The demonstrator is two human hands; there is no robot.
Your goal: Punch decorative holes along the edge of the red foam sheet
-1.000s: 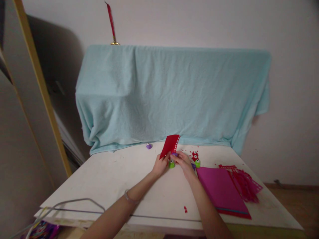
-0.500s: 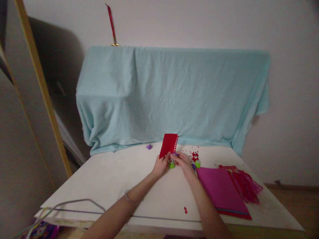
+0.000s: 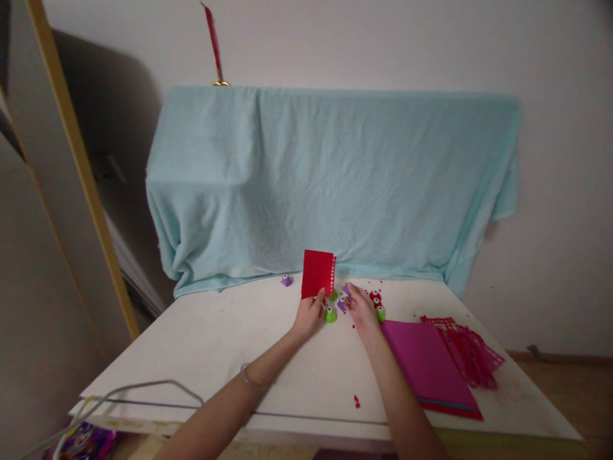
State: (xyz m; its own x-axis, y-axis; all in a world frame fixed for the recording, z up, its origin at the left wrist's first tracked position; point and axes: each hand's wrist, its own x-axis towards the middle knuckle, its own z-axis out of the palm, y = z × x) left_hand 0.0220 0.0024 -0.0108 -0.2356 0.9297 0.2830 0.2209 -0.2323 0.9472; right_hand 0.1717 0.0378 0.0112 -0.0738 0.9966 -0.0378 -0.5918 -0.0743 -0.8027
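My left hand [image 3: 310,314] pinches the bottom edge of a red sheet of paper [image 3: 317,273], held upright above the table. A row of punched holes runs down the sheet's right edge. In my right hand [image 3: 361,308], to the right of the paper and apart from it, is a small purple paper punch [image 3: 347,290], partly covered by the fingers. Another purple punch [image 3: 341,303] with an eye on top lies just below it. A green punch [image 3: 330,314] stands by my left hand, and red punches [image 3: 375,296] and a green one [image 3: 380,313] stand beyond my right hand.
Purple sheets [image 3: 426,361] are stacked at the right, beside a pile of cut red and pink paper scraps [image 3: 472,354]. Red paper bits [image 3: 357,402] dot the white table [image 3: 215,345]. A lone purple punch [image 3: 286,280] stands near the light blue cloth [image 3: 330,179] at the back.
My right hand has moved right, off the paper's edge, with the purple punch in it. The red sheet has shifted slightly left and up and turned more upright in my left hand.
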